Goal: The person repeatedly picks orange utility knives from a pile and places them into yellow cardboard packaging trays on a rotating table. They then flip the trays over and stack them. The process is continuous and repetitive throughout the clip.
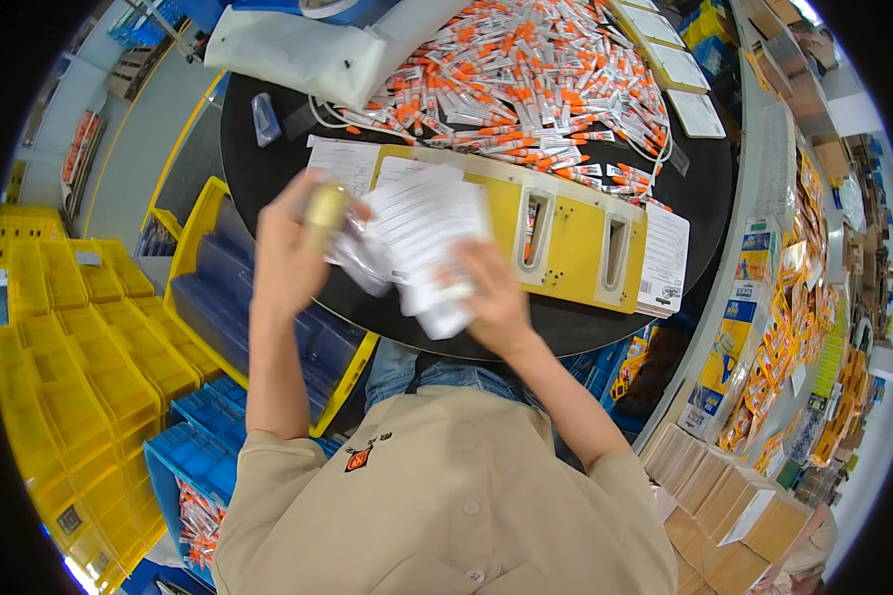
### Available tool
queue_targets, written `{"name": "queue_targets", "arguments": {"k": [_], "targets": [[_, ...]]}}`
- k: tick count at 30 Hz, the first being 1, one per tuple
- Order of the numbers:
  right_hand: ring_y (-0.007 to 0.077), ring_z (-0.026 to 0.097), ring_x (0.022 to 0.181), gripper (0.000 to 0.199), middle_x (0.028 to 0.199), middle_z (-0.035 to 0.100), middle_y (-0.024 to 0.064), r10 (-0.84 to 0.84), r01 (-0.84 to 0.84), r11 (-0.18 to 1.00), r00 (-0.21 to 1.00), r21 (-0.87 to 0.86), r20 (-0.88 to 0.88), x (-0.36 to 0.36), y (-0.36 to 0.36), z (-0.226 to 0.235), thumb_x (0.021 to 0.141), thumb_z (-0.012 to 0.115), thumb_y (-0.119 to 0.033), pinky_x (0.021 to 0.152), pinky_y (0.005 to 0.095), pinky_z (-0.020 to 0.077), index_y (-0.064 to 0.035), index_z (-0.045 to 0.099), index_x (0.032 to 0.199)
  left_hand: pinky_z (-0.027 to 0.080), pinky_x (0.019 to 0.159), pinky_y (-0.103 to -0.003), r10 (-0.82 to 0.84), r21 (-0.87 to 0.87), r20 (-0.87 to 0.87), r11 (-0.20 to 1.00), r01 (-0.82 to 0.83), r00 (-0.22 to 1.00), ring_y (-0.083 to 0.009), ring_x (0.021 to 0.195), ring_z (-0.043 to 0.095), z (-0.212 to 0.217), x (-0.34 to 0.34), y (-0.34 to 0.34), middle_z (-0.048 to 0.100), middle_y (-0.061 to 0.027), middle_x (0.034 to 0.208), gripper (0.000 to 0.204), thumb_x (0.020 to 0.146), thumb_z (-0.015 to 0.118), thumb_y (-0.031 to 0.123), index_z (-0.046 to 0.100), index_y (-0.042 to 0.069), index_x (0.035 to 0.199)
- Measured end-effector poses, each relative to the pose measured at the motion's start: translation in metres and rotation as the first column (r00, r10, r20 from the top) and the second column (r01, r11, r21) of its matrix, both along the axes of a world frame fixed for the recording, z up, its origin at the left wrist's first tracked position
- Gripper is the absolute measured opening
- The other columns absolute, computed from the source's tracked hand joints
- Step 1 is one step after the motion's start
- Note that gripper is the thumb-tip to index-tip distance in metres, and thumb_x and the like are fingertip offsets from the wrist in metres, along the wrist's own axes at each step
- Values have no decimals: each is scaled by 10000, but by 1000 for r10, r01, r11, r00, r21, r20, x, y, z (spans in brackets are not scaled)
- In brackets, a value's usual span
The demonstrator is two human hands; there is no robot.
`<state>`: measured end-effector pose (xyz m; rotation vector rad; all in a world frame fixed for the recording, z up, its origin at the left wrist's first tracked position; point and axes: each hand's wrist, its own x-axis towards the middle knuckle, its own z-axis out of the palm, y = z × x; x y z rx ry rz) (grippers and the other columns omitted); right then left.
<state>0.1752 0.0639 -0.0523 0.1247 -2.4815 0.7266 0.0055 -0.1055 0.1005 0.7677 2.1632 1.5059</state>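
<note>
My left hand point(290, 250) is raised over the near left part of the round black table point(268, 169) and grips a small yellowish cylinder point(323, 210), blurred by motion, together with a crumpled clear plastic bag point(362, 260). My right hand point(491, 293) holds a fanned stack of white printed paper slips point(422, 223), fingers curled over their lower edge. Both hands meet above the left end of a yellow jig plate point(566, 233) with two upright slots.
A big heap of small white tubes with orange caps point(526, 79) fills the table's far side. A white bag point(288, 50) lies far left. Yellow and blue bins point(99, 347) stand to my left. Cardboard boxes point(724, 496) and packaged goods point(774, 327) line the right.
</note>
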Motion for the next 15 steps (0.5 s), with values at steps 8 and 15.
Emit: {"name": "queue_targets", "arguments": {"k": [8,15], "targets": [[237,478,1067,354,1185,520,125,-653,514,591,757,-621,5,14,145,-11,928,556,-202,876,378,390,-61,426,1226,519,725,-406,-682,54,-166,715,697,712,-354,837,643,-19,100,146,653,-136,881,260,824,639,53,525,25,1056],[200,619,708,149,862,614,130,-987,658,94,-38,-747,-158,128,350,11,929,546,-118,577,305,508,20,565,981,501,699,-439,-613,-234,-123,782,577,781,-396,811,641,-114,118,236,653,-202,825,311,782,733,161,542,5,970]]}}
